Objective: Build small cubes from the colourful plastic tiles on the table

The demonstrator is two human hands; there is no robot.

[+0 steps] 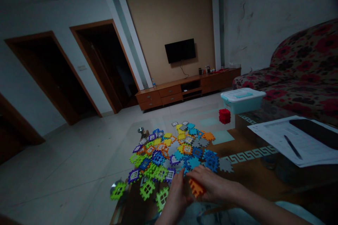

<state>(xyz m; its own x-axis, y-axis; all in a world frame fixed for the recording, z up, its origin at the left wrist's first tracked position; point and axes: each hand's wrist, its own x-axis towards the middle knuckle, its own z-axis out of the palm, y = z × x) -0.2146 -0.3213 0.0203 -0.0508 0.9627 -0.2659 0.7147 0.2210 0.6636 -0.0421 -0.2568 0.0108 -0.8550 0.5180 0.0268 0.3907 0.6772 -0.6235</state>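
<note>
Near the front edge of the glass table, my right hand (211,182) is closed around an orange stack of notched interlocking plastic tiles (196,187). My left hand (177,194) is just left of it, fingers stretched out and apart, with no object visible in them. In front of both hands spreads a loose pile of interlocking tiles (157,158) in green, blue, purple, yellow, orange and grey, some with window-like lattices. A green window tile (162,197) lies beside my left hand. Farther back stands a red block of tiles (224,116).
A lidded turquoise box (243,100) stands at the table's far right. Papers (303,140) with a pen (293,147) and a dark case (314,132) lie on the right. A green tile (118,191) sits at the table's left edge. A flowered sofa (306,66) is behind.
</note>
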